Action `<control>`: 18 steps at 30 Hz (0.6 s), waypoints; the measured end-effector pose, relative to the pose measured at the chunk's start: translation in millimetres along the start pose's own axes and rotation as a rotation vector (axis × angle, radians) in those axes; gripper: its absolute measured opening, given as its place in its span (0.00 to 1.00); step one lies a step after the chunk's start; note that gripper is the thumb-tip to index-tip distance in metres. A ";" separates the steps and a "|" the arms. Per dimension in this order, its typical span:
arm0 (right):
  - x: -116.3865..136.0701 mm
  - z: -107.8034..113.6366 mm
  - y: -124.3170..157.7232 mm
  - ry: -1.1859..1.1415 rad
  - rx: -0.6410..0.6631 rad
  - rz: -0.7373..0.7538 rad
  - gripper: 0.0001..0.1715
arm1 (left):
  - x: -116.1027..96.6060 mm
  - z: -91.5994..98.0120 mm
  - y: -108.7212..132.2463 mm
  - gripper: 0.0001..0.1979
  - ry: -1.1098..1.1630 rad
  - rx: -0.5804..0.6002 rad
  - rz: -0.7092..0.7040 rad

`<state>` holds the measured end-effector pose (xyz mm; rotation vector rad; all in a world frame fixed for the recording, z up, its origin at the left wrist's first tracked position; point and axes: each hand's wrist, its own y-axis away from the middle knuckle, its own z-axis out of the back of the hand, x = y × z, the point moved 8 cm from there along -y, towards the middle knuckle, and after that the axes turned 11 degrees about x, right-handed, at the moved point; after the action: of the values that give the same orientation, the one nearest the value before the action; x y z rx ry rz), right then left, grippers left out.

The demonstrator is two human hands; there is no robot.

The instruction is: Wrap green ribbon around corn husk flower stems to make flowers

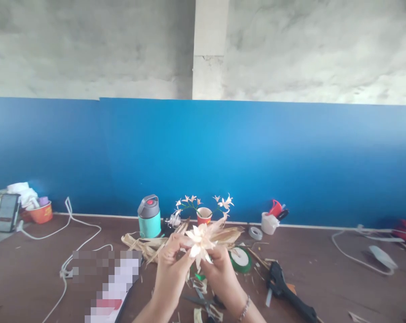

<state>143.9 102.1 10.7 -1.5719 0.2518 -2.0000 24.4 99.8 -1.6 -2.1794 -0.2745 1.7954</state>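
Observation:
Both my hands are raised over the brown table (pixel 324 273), holding a pale straw-coloured handmade flower (pixel 200 242) between them. My left hand (pixel 172 264) pinches it from the left with curled fingers. My right hand (pixel 221 273), a bracelet on its wrist, grips it from below and the right. Under my hands lie scissors (pixel 203 303) and scraps of husk. A pile of dried husks (pixel 149 246) lies just behind the flower.
Along the blue wall stand a teal flask (pixel 149 217), a red cup holding small finished flowers (pixel 204 214), a white cup of tools (pixel 270 222) and tape rolls (pixel 240 259). A black glue gun (pixel 283 287) lies right; white cables (pixel 75 251) and a phone (pixel 7 211) left.

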 end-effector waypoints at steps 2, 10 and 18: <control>-1.9 -0.4 0.9 -0.017 0.005 -0.004 0.18 | -3.0 -2.0 0.6 0.06 -0.017 0.011 -0.012; -9.8 3.3 3.9 0.014 -0.048 0.007 0.14 | -9.5 -1.8 1.6 0.05 -0.002 -0.029 -0.003; -0.8 2.7 1.3 0.014 -0.026 0.035 0.15 | 1.6 -0.5 -2.9 0.04 0.000 0.021 -0.004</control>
<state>146.9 102.0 10.3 -1.5602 0.3098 -1.9890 25.3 103.0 -1.9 -2.1628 -0.2589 1.7878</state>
